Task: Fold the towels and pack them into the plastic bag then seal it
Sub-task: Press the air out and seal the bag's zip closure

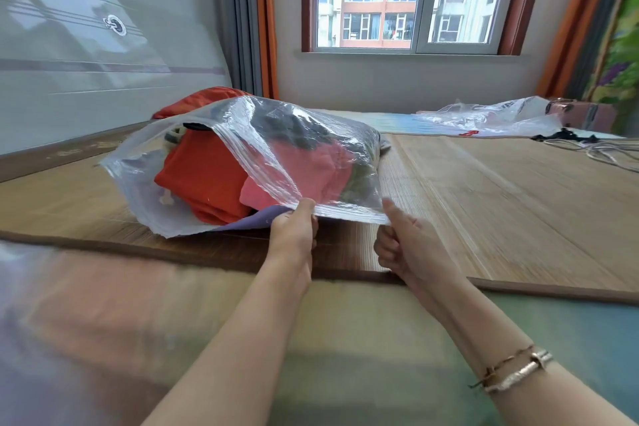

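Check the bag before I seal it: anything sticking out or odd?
Yes. A purple cloth pokes out under the plastic bag mouth near the left hand, so the zip strip may not close there.

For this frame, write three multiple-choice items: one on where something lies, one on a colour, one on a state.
1. Where does the second, crumpled plastic bag lie?
A. far right of the mat
B. inside the window
C. on the person's wrist

2. What colour is the biggest folded towel in the plastic bag?
A. blue
B. red-orange
C. white

3. What are both hands doing?
A. resting flat
B. pinching the bag's zip edge
C. holding scissors

Answers: 1 A, it lies near the far right edge. 2 B, visible through the film. 3 B, left hand and right hand grip the strip.
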